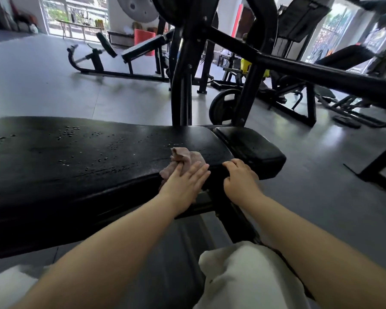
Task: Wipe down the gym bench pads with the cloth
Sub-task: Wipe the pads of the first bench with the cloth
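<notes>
A knee in white trousers (250,273) sits closest. The left hand (183,184) presses flat, fingers straight, on the pink cloth (183,158) at the near edge of the long bench pad (76,157). The right hand (239,177) curls over the gap by the small seat pad (250,146). The cloth could slip off the edge. Part of it hides under the hand. Water drops wait farther left.

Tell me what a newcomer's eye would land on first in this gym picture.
First, the long black bench pad across the middle, speckled with droplets. At its right end the left hand presses a pinkish cloth flat on the near edge, while the right hand curls over the gap beside the small seat pad. Behind, a black steel frame rises over the grey floor.
</notes>
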The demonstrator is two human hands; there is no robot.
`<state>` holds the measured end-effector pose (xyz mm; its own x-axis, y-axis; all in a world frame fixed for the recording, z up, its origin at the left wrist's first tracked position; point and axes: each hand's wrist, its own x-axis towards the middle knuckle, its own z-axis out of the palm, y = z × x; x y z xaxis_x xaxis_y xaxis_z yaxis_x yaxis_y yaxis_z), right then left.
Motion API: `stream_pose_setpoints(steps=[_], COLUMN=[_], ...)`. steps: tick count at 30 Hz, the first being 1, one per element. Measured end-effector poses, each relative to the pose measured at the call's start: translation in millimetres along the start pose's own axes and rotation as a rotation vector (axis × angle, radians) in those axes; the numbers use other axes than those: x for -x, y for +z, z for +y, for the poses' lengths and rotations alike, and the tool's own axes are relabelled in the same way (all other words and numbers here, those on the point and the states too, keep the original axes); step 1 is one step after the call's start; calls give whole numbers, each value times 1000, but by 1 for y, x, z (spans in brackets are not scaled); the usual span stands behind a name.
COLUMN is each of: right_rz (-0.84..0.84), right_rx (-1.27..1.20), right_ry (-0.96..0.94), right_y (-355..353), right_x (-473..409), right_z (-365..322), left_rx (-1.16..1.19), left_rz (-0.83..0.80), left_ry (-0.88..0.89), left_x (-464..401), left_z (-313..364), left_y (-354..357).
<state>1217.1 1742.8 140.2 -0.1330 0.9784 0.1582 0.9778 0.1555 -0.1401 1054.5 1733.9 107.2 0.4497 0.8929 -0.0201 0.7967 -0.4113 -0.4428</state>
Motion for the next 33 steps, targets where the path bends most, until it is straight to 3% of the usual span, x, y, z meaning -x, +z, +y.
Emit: stream_pose_setpoints(steps=[9,14,19,26,33], right_rz=[211,340,383,418,494], right_rx=[30,118,114,50,34], right_ry=[-34,-141,-231,-223,-234], right_y=[15,35,41,46,51], right_x=[-30,-57,-62,-61,-64], right_z=[59,97,110,111,115], left_rx=[-35,-106,157,333,434], left_rz=[141,93,-47,-209,-122], left_ry=[126,88,-53,-162,-191], left_x=[-64,-112,-158,-185,-169], left_z=[27,58,54,20,21], left_y=[-7,-14,-34,-58,-49])
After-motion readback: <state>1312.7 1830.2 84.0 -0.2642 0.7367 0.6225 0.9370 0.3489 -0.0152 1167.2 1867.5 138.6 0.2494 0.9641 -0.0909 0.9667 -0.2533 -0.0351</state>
